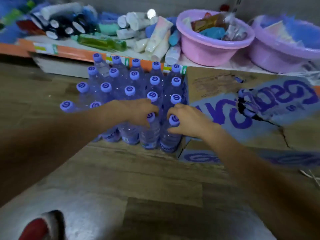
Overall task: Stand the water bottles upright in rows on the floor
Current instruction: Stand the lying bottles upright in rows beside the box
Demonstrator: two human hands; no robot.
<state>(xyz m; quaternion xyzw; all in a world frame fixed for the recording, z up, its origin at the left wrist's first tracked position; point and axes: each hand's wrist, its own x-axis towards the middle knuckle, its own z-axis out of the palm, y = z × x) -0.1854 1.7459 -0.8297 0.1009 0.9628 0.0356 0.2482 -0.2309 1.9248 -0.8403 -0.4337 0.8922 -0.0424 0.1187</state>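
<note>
Purple-capped clear plastic water bottles [131, 87] upright in rows on wood-patterned floor [155, 179]; left hand [136, 113] and right hand [188, 120] each clamped on a front-row bottle neck, beside printed cardboard box [216, 84].

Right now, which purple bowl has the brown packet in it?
The left purple bowl, nearest the bottles, holds the brown packet; the right purple bowl shows mostly blue stuff.
</note>
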